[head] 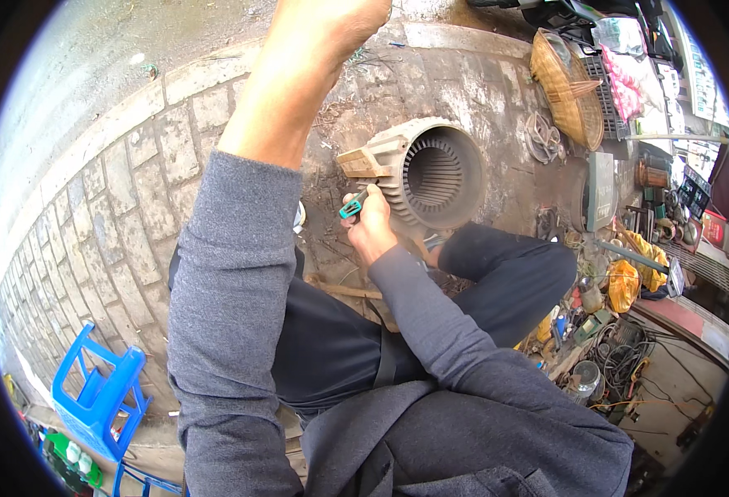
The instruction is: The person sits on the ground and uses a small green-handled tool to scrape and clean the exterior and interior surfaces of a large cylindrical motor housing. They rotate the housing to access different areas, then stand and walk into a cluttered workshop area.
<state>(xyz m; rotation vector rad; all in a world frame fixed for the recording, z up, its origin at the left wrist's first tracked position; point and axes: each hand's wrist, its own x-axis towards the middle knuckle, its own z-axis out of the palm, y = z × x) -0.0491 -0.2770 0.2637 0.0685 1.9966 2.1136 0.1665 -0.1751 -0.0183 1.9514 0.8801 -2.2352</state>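
My right hand [369, 225] is closed around a hand tool with a teal and dark handle [353, 206]. Its far end meets the side of an electric motor's stator housing [395, 186], near a tan block-like part [363, 163]; whether they touch cannot be told. The grey finned housing lies on its side, its round bore facing right and showing slots inside. Raised high at the top edge is my left hand [352, 15], mostly cut off by the frame, so its fingers and anything in them are hidden.
A blue plastic stool [100, 397] stands lower left on brick paving [122, 248]. To the right are a woven basket [566, 93], sandals [544, 136], a grey metal box [600, 189], yellow bags [624, 286] and tangled cables [625, 348]. A wooden stick [346, 290] lies by my legs.
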